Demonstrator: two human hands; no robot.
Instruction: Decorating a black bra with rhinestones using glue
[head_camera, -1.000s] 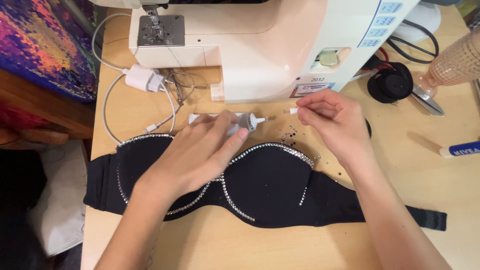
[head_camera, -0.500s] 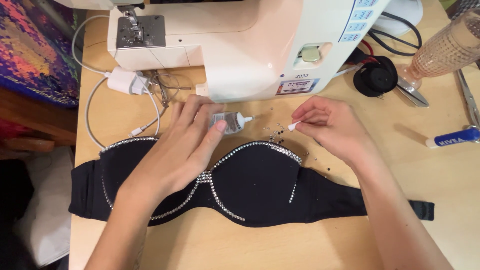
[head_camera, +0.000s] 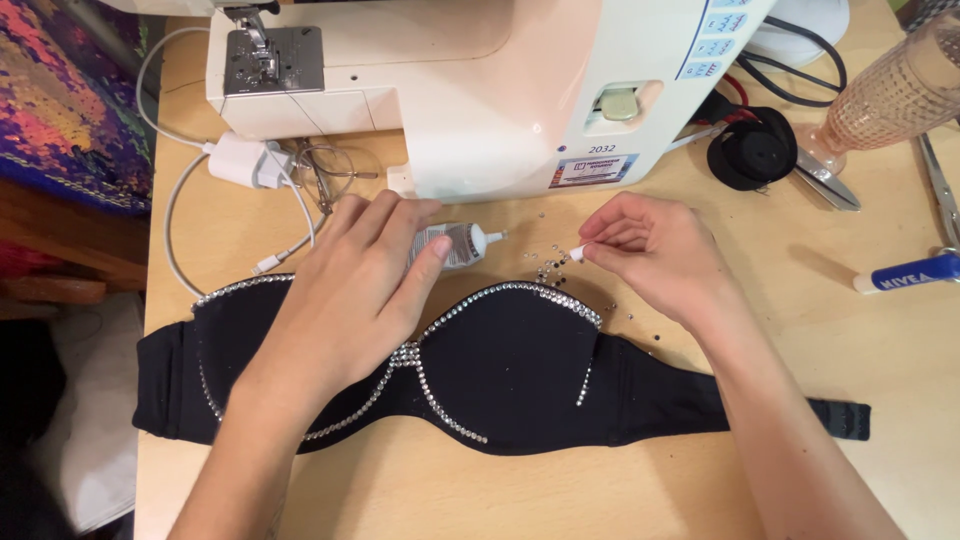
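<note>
rhinestones (head_camera: 545, 268) are lying scattered on the wooden desk (head_camera: 500, 490) just above the right cup of a black bra (head_camera: 510, 370), which is spreading flat across the desk with lines of stones already running along its cup edges and centre. the right hand (head_camera: 655, 255) is hovering beside that loose pile, its grip pinching closed around a thin white applicator stick (head_camera: 577, 253) whose tip is pointing left toward the stones. the left hand (head_camera: 355, 290) is resting palm down over the bra's left cup, fingers stretching toward a small clear glue tube (head_camera: 460, 243) with a white nozzle; the fingertips are touching the tube's near end, and the grip is lying open and flat rather than wrapping around it. the tube is lying on its side on the desk, between the bra's upper edge and the base of a white sewing machine (head_camera: 480, 90). a white charger plug (head_camera: 240, 160) with its cable is sitting to the left of the machine, with a pair of wire-framed glasses (head_camera: 325, 170) just beside it. a pink textured glass (head_camera: 890, 100), a roll of black elastic (head_camera: 752, 150) and a blue and white tube (head_camera: 905, 275) are sitting well apart on the right.
</note>
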